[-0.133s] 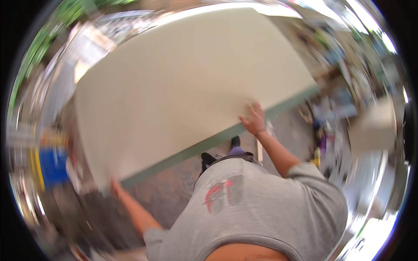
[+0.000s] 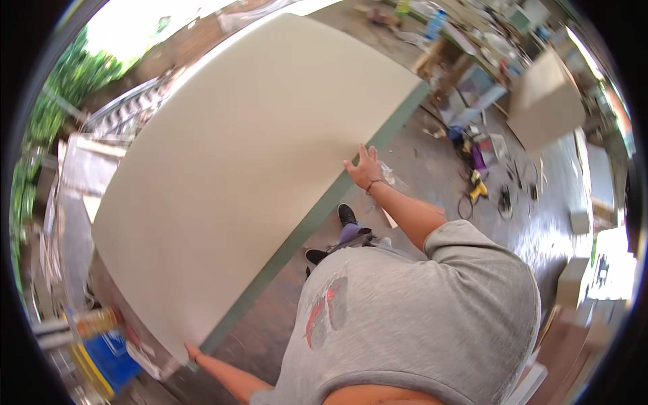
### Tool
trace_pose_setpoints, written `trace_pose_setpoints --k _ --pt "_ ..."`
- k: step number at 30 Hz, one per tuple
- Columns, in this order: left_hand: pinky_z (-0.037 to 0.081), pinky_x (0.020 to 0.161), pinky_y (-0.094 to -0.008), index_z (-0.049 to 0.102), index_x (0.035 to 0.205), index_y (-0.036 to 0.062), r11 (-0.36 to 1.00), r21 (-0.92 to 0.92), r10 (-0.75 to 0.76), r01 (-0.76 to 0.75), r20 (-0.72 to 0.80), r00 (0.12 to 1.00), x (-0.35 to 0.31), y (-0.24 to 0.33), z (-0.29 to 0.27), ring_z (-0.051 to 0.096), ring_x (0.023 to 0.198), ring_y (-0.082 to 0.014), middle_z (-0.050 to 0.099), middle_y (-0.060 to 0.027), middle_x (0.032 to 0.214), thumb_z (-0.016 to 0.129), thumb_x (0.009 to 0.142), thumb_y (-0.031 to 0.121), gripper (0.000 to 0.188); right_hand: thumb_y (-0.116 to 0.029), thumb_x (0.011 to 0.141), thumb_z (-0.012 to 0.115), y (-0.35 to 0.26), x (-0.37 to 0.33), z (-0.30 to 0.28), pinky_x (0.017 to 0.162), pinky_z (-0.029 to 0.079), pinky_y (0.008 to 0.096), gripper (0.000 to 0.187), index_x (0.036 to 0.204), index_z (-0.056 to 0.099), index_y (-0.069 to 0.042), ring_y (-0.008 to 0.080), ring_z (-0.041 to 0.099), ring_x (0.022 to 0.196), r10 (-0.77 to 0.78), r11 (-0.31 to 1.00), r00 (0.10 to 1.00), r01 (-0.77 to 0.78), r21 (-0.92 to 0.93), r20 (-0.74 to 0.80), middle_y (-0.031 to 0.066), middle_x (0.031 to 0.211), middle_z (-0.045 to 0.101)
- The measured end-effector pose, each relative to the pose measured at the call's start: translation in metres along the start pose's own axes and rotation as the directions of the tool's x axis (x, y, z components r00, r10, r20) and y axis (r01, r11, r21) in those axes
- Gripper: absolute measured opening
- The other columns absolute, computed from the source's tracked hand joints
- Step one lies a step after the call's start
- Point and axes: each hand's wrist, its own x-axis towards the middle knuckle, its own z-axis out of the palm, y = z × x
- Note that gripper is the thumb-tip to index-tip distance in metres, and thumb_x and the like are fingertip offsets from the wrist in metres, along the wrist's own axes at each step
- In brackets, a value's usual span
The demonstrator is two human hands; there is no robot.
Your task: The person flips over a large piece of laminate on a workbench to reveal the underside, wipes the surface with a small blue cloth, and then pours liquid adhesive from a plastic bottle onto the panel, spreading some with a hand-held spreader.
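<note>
Two bare hands at the near edge of one big cream board (image 2: pixel 243 162), board out in front of the person.

Right hand (image 2: pixel 365 167) on the board's green edge (image 2: pixel 290 246), toward its right end: fingers spread over the cream face, not clenched. Left hand (image 2: pixel 194 352) touching the board's near left corner; fingers mostly hidden, can't tell if gripping. Support under the board hidden. Black shoes (image 2: pixel 346 214) on the floor (image 2: pixel 260 337), just off the board's near edge. Right of the board: yellow power tool (image 2: pixel 478 189) on the floor, pale box (image 2: pixel 547 101) farther up. Blue bottle (image 2: pixel 435 25) past the board's far right corner. Blue bin-like thing (image 2: pixel 113 359) left of the board's near left corner.
</note>
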Motion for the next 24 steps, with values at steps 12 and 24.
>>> trace_pose_setpoints --k 12,24 --pt "0.046 0.079 -0.0413 0.042 0.125 0.0031 0.927 -0.371 -0.022 0.054 0.09 0.996 -0.083 0.055 0.032 0.055 0.1 -0.0287 0.05 -0.0118 0.125 0.058 0.072 0.051 0.073 -0.035 0.074 0.064 -0.039 0.055 -0.008 0.088 0.042 0.0407 0.071 0.129 0.037 0.0 0.0315 0.049 0.11 0.428 0.658 0.896 -0.398 0.64 0.117 0.0204 0.122 0.048" --pt "0.03 0.09 -0.0487 0.036 0.127 0.0116 0.618 -0.695 -0.412 0.367 0.112 0.904 -0.169 0.05 0.058 0.034 0.121 -0.0211 0.034 -0.0057 0.132 0.055 0.073 0.05 0.069 -0.03 0.081 0.059 0.003 0.05 -0.019 0.058 0.041 0.029 0.059 0.128 0.029 -0.011 0.0163 0.053 0.073 0.275 0.048 0.761 -0.621 0.782 0.587 0.0088 0.091 0.051"
